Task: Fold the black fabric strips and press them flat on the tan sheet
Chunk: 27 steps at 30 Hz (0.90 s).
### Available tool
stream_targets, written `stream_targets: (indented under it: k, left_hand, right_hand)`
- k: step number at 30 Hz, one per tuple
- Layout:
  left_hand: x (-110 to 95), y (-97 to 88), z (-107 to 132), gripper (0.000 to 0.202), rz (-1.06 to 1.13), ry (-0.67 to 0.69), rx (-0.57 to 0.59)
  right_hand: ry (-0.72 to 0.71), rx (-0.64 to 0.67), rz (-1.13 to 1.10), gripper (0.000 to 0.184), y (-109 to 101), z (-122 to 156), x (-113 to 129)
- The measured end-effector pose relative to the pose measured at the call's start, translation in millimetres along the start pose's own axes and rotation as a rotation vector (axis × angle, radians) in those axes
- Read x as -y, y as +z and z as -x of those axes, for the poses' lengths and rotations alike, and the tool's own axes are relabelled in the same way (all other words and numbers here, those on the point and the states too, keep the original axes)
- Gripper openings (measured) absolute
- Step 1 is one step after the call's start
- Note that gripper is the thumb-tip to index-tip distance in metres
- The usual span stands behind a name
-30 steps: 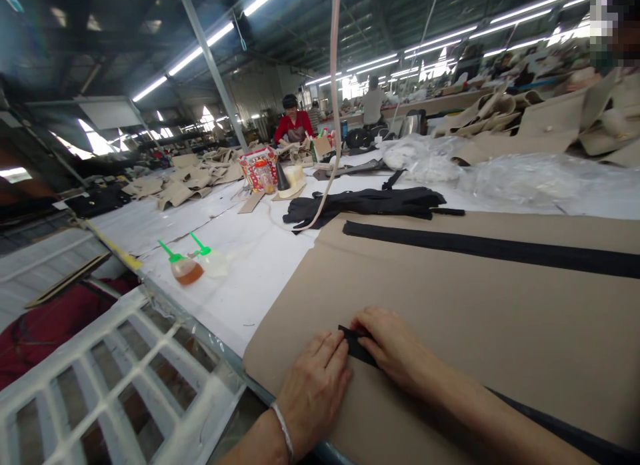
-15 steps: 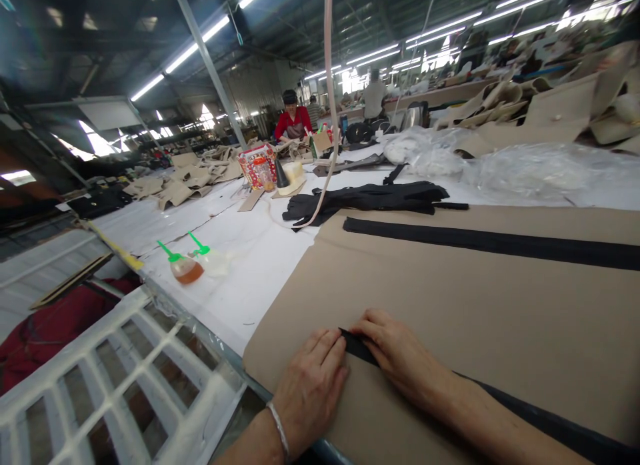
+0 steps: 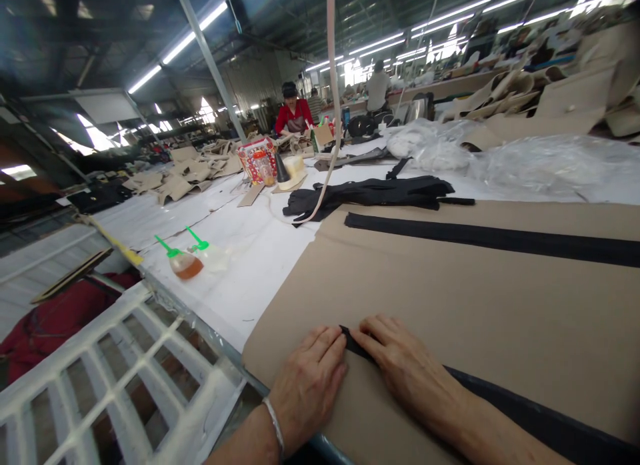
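A long black strip (image 3: 500, 391) lies along the near part of a large tan sheet (image 3: 450, 298), running from between my hands to the lower right. My left hand (image 3: 307, 378), with a pale bracelet at the wrist, rests on the sheet with its fingers stretched out; their tips touch the strip's far left end. Just right of it, my right hand (image 3: 400, 358) is closed at the strip, thumb on it and fingers bent. The right forearm hides part of the strip. A second black strip (image 3: 480, 237) lies flat across the sheet's far part.
Behind the sheet are a heap of black cloth pieces (image 3: 370, 195) and a hanging hose (image 3: 334, 85). Two green-tipped bottles (image 3: 187, 265) lie at left. A white slatted rack (image 3: 115, 385) adjoins the table edge. Clear plastic bags (image 3: 545, 168) lie far right; a person in red (image 3: 294, 113) works beyond.
My right hand has shifted slightly right and down along the strip, with its fingers bunched a little more. My left hand stays at the strip's end. The camera view has moved slightly.
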<state>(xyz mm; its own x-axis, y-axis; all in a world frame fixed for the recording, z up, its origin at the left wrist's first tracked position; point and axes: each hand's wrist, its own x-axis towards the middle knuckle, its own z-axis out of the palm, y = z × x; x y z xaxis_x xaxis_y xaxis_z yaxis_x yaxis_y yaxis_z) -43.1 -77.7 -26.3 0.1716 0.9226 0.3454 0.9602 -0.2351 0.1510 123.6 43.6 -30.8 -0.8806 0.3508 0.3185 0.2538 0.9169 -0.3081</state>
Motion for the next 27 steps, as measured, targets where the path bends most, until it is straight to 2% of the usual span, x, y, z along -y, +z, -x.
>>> stream_targets:
  k: [6,13,27]
  left_hand:
    - [1.9,-0.2,1.7,0.036,0.063,-0.03,0.017]
    - [6.1,-4.3,5.2,0.036,0.091,-0.137,-0.002]
    - [8.7,-7.0,6.2,0.036,0.051,-0.12,0.029]
  right_hand:
    - [-0.035,0.035,0.094,0.034,-3.4,0.5,0.4]
    - [-0.003,0.119,0.111,0.04,-9.1,-3.3,2.9]
    - [0.017,0.212,0.192,0.048,-20.0,-12.6,10.5]
